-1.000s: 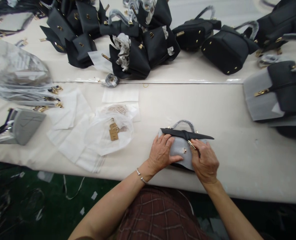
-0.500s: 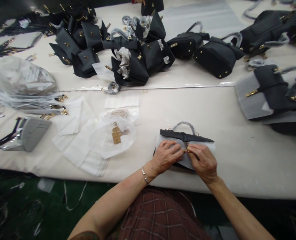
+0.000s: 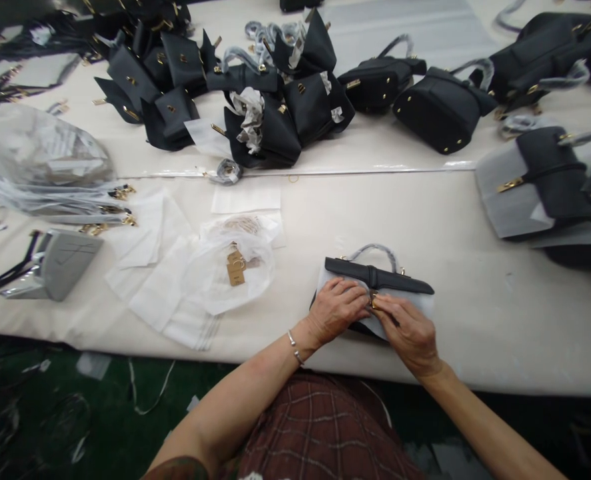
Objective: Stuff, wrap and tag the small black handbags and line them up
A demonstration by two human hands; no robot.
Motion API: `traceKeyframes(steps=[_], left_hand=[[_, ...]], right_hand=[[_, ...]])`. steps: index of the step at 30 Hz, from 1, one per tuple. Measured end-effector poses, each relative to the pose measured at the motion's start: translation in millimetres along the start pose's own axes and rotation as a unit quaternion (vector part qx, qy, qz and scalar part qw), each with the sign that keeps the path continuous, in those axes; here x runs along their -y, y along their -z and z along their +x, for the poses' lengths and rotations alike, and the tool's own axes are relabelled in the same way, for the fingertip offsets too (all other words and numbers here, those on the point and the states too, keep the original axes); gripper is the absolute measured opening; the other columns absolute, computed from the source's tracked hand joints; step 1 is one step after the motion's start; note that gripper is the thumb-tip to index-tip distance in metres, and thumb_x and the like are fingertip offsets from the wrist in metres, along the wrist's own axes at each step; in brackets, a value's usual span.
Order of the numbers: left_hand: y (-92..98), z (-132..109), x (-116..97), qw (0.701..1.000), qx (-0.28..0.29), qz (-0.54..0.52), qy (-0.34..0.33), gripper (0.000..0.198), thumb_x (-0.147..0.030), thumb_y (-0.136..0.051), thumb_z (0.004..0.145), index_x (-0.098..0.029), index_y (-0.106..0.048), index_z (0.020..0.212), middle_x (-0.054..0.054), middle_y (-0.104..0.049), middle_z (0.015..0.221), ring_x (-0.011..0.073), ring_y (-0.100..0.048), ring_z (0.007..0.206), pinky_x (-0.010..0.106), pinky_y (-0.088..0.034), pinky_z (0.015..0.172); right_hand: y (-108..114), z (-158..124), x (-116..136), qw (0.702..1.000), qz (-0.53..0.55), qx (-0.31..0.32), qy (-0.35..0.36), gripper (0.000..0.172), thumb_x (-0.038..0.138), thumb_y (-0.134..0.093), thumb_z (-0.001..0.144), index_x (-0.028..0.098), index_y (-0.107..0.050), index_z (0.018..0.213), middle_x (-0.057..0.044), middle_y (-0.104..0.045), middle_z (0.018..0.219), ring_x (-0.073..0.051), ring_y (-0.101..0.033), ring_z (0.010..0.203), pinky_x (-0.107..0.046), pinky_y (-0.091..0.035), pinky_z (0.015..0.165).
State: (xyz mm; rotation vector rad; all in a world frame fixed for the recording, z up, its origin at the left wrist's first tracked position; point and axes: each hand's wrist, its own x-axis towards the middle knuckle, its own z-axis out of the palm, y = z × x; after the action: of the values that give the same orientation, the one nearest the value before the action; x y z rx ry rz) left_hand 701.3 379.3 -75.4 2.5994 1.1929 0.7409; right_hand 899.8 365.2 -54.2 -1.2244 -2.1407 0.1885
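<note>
A black handbag lies on the table in front of me, its wrapped top handle standing up at the back. Translucent white sheet covers part of its front below the flap. My left hand presses on the bag's front, fingers bent close together and fingertips beside the gold clasp. With thumb and fingers pinched, my right hand grips this clasp at the strap end from the right. The fingertips partly hide the clasp.
Left of the bag lies a plastic bag with brown tags, near white sheets. Wrapped straps and a grey wedge-shaped object lie farther left. Several black handbags fill the far side; another stands at right.
Both hands remain at the clasp. The right fingertips have moved slightly and the gold clasp now shows against the bag's front. The whole view has shifted a little.
</note>
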Motion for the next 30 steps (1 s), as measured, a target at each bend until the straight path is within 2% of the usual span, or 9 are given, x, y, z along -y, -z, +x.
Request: traceKeyframes(steps=[5,9,12,15,20,22,26,30], left_hand=[[2.5,1.5,-1.0,1.000,0.010,-0.002,0.006,0.031,-0.042,-0.046,0.101,-0.020,-0.062,0.115,0.006,-0.068,0.119,0.0182,-0.056,0.121,0.037,-0.039,0.108],[4.4,-1.0,0.4,1.000,-0.005,0.000,-0.019,0.026,-0.037,-0.048,0.101,-0.023,-0.061,0.119,0.004,-0.066,0.124,0.0196,-0.056,0.122,0.040,-0.039,0.108],[4.3,-4.5,2.3,0.999,-0.012,0.006,-0.050,0.024,-0.030,-0.050,0.100,-0.024,-0.061,0.121,0.004,-0.061,0.135,0.0197,-0.053,0.126,0.041,-0.038,0.111],[2.1,-6.7,4.0,0.996,-0.011,0.004,-0.084,0.027,-0.024,-0.048,0.101,-0.021,-0.060,0.124,0.004,-0.059,0.138,0.0183,-0.050,0.131,0.039,-0.035,0.116],[-2.9,-6.4,4.9,0.996,0.000,0.004,-0.095,0.029,-0.027,-0.045,0.102,-0.018,-0.060,0.126,0.005,-0.059,0.138,0.0189,-0.049,0.133,0.040,-0.034,0.118],[-4.4,-6.2,4.6,0.996,-0.002,0.008,-0.092,0.028,-0.026,-0.046,0.102,-0.019,-0.062,0.123,0.005,-0.060,0.138,0.0186,-0.049,0.133,0.041,-0.034,0.118],[-6.1,-7.3,4.2,0.997,0.002,0.012,-0.081,0.022,-0.024,-0.048,0.101,-0.021,-0.064,0.116,0.005,-0.060,0.137,0.0187,-0.049,0.133,0.045,-0.034,0.117],[-6.0,-10.6,7.0,0.995,0.007,0.005,-0.103,0.023,-0.026,-0.049,0.100,-0.023,-0.062,0.118,0.004,-0.057,0.140,0.0204,-0.046,0.135,0.047,-0.032,0.117]], right_hand=[[0.0,-7.8,2.3,0.998,-0.031,0.033,0.039,0.024,0.014,-0.061,0.091,0.021,-0.068,0.113,-0.006,-0.073,0.108,-0.021,-0.068,0.104,-0.036,-0.055,0.099],[3.6,-13.3,3.1,0.996,-0.036,0.060,0.050,0.030,0.012,-0.056,0.094,0.021,-0.065,0.120,-0.006,-0.072,0.114,-0.021,-0.066,0.111,-0.037,-0.053,0.103],[6.7,-8.8,6.1,0.996,-0.036,0.081,0.007,0.020,0.019,-0.056,0.095,0.023,-0.068,0.111,-0.004,-0.073,0.107,-0.020,-0.069,0.103,-0.035,-0.054,0.098],[9.4,-0.6,9.3,0.994,-0.009,0.094,-0.059,0.014,0.028,-0.056,0.096,0.025,-0.068,0.100,-0.002,-0.073,0.096,-0.019,-0.070,0.092,-0.033,-0.057,0.087],[13.4,14.5,8.8,0.968,0.037,0.128,-0.211,0.019,0.042,-0.058,0.090,0.023,-0.064,0.088,-0.002,-0.073,0.086,-0.020,-0.072,0.075,-0.030,-0.056,0.068],[14.9,24.2,8.8,0.958,0.024,0.167,-0.231,0.019,0.040,-0.057,0.088,0.024,-0.066,0.087,-0.001,-0.074,0.085,-0.019,-0.072,0.074,-0.030,-0.055,0.068],[16.4,50.9,13.2,0.920,-0.090,0.291,-0.248,0.017,0.032,-0.055,0.084,0.025,-0.070,0.085,-0.001,-0.075,0.084,-0.019,-0.070,0.080,-0.029,-0.051,0.073],[13.6,75.0,18.2,0.887,-0.165,0.345,-0.260,0.015,0.025,-0.057,0.076,0.023,-0.071,0.072,-0.005,-0.073,0.072,-0.023,-0.068,0.071,-0.030,-0.045,0.062]])
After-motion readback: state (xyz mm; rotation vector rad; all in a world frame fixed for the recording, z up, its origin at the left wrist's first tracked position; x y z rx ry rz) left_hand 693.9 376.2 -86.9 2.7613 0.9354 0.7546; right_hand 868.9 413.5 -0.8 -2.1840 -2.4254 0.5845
